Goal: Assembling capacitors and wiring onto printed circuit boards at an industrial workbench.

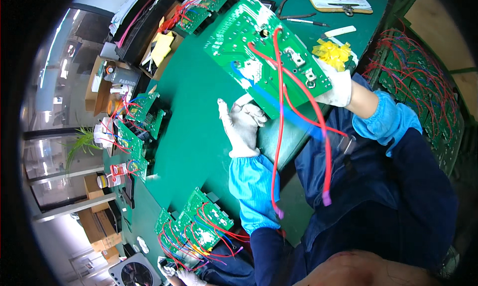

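A large green circuit board [259, 54] is held up tilted above the green table. My right hand [338, 89], in a white glove, grips it by its right edge, with the fingers partly hidden behind it. Thick red wires [280, 136] and a blue wire [291, 117] hang from the board, with purple tips on two red ends. Below the board's lower left edge is my left hand [242, 124], also gloved. Its thumb and a finger are spread apart and the other fingers are loosely bent, with nothing in them. Whether a fingertip touches the board I cannot tell.
A yellow bundle of strips [331, 54], a pen [308, 22] and a clipboard [343, 7] lie on the table [194, 116] at the far right. More wired boards [416, 94] are stacked at my right. Along the left stand several boards [132, 136]; a co-worker's gloved hands [189, 276] are beside wired boards [199, 219].
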A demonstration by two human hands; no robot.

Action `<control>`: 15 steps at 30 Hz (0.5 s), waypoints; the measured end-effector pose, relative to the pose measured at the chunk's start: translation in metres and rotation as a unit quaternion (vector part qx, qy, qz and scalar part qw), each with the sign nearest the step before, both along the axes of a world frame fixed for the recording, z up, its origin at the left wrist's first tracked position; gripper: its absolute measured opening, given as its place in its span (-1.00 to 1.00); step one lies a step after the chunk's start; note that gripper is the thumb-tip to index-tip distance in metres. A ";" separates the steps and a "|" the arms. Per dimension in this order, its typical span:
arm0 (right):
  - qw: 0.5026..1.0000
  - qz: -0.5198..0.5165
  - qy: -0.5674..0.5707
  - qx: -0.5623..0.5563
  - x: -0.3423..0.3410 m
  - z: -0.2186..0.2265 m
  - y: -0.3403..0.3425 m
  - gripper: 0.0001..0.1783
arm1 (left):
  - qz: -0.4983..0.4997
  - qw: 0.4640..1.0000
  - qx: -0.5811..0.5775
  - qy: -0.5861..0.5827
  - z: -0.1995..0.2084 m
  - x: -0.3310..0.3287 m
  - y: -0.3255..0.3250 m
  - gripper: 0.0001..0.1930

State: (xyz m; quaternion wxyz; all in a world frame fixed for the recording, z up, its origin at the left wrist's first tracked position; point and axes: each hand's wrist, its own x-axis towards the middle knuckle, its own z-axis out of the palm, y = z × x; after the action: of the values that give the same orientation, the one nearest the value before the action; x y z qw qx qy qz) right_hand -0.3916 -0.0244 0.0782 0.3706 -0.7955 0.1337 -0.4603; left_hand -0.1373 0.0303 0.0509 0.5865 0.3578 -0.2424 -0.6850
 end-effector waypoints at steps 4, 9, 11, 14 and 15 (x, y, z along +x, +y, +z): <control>0.719 0.284 -0.313 0.552 -0.005 -0.011 0.009 -0.66 | -0.005 1.000 0.002 -0.007 -0.002 -0.001 0.000 -0.15; 0.649 0.288 -0.385 0.589 -0.025 -0.055 0.007 -0.55 | -0.061 0.998 -0.011 0.018 -0.002 -0.004 -0.003 -0.16; 0.629 0.152 -0.338 0.683 -0.024 -0.025 0.016 -0.63 | -0.051 0.999 0.007 -0.001 -0.001 -0.002 0.001 -0.16; 0.593 0.090 -0.387 0.700 -0.054 -0.042 0.023 -0.58 | -0.032 0.999 0.012 -0.042 0.003 -0.016 0.002 -0.18; 0.596 0.125 -0.407 0.681 -0.066 -0.047 0.026 -0.55 | -0.032 0.999 0.009 -0.039 0.005 -0.019 0.003 -0.18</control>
State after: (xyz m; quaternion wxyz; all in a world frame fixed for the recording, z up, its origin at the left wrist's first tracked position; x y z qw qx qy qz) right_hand -0.4577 0.0021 0.0310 0.8743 -0.0506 0.1431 -0.4610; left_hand -0.1560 0.0328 0.0557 0.5513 0.3819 -0.2704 -0.6907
